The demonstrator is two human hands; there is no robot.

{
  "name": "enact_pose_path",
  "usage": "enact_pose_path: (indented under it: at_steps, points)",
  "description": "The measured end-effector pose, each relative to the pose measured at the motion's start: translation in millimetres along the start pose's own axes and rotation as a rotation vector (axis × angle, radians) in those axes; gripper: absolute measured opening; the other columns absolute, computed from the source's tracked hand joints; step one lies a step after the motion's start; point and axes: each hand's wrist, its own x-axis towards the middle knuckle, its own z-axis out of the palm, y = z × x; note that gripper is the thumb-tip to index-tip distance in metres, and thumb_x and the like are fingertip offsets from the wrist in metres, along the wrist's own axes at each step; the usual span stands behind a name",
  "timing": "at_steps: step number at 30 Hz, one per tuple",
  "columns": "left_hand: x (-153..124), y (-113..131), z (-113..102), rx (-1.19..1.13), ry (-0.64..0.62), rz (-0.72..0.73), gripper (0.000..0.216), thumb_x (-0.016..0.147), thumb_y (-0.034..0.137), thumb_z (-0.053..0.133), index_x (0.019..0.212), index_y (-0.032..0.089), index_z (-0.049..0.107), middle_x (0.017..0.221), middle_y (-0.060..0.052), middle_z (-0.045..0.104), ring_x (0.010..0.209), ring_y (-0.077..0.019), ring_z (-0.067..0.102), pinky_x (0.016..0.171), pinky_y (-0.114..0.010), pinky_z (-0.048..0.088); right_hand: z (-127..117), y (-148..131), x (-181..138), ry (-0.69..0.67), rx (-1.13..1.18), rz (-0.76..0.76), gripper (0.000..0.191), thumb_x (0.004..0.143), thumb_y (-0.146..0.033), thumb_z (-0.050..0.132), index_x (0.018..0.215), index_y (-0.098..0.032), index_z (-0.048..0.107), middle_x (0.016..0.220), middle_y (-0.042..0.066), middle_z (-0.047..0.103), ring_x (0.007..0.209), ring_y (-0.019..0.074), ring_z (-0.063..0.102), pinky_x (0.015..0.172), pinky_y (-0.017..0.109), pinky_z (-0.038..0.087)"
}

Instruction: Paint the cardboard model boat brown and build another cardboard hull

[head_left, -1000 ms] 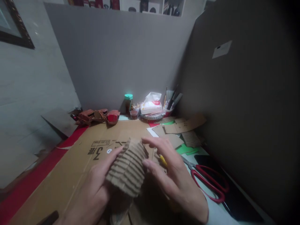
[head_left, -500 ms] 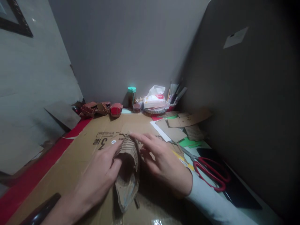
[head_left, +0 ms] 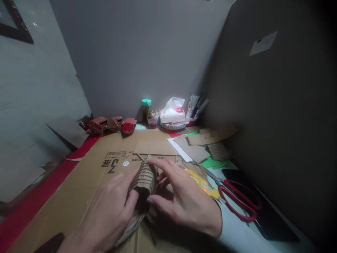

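Observation:
Between my hands is a hollow cardboard shape [head_left: 144, 178], ridged with corrugated strips on top and dark inside its opening. My left hand [head_left: 112, 202] grips its left side, the thumb reaching into the opening and the fingers hidden behind. My right hand [head_left: 181, 189] lies along the right side. Its index fingertip touches the narrow far end, and its thumb is at the edge of the opening. The near part of the shape is partly covered by my left hand. Beneath is a printed cardboard sheet [head_left: 89, 186].
Red-handled scissors [head_left: 238, 200] and a yellow cutter [head_left: 202, 182] lie right, by a dark flat object [head_left: 279, 221]. Cardboard scraps [head_left: 192, 146] are piled behind them. Along the back stand red-brown cardboard pieces [head_left: 129, 125], a green-lidded jar [head_left: 146, 110], a tissue pack [head_left: 172, 114] and a pen cup [head_left: 191, 120].
The cardboard shape has turned, its near end swinging left under my left hand. My right thumb has come to the opening's edge. More of the yellow cutter shows.

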Motion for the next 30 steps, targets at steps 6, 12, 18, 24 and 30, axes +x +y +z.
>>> enact_pose_path:
  at_steps: [6, 12, 18, 24, 30]
  points:
    - [1.1, 6.5, 0.6, -0.024, 0.046, -0.011, 0.032, 0.095, 0.026, 0.032, 0.091, 0.023, 0.063, 0.083, -0.006, 0.064, 0.080, -0.0264, 0.059, 0.072, -0.043, 0.046, 5.6, -1.6, 0.4, 0.128, 0.056, -0.035, 0.063, 0.087, -0.029, 0.074, 0.142, -0.029, 0.045, 0.118, 0.003, 0.056, 0.089, 0.0160, 0.063, 0.087, 0.039, 0.055]
    - [2.2, 7.4, 7.1, -0.064, 0.009, -0.020, 0.025, 0.089, 0.021, 0.039, 0.096, 0.024, 0.063, 0.086, -0.003, 0.067, 0.087, -0.0266, 0.063, 0.086, -0.049, 0.049, 8.0, 1.5, -2.6, 0.035, -0.048, -0.017, 0.059, 0.088, -0.027, 0.068, 0.141, -0.024, 0.041, 0.125, 0.008, 0.052, 0.099, 0.0217, 0.061, 0.091, 0.046, 0.054]
    - [4.5, 5.9, 10.3, -0.101, 0.016, -0.062, 0.031, 0.087, 0.020, 0.040, 0.103, 0.020, 0.067, 0.109, -0.011, 0.062, 0.100, -0.0276, 0.064, 0.087, -0.047, 0.056, 5.9, 0.5, -1.5, -0.033, -0.097, 0.008, 0.052, 0.089, -0.024, 0.065, 0.136, -0.022, 0.042, 0.130, 0.011, 0.050, 0.108, 0.0262, 0.057, 0.092, 0.050, 0.053]
    - [1.7, -4.6, 18.6, -0.115, -0.003, -0.043, 0.056, 0.083, 0.015, 0.039, 0.138, 0.010, 0.048, 0.134, -0.020, 0.060, 0.127, -0.0294, 0.058, 0.108, -0.057, 0.047, 9.3, 0.9, -0.5, -0.016, -0.077, -0.011, 0.055, 0.086, -0.024, 0.067, 0.135, -0.023, 0.041, 0.142, 0.013, 0.043, 0.110, 0.0259, 0.058, 0.094, 0.049, 0.053]
    - [2.2, -5.8, 21.7, -0.132, -0.007, -0.023, 0.063, 0.085, 0.013, 0.035, 0.148, 0.017, 0.038, 0.152, -0.015, 0.051, 0.141, -0.0250, 0.047, 0.118, -0.057, 0.036, 10.3, 2.2, 0.4, -0.010, -0.063, -0.048, 0.059, 0.085, -0.021, 0.065, 0.139, -0.025, 0.040, 0.137, 0.011, 0.044, 0.105, 0.0224, 0.059, 0.092, 0.042, 0.055]
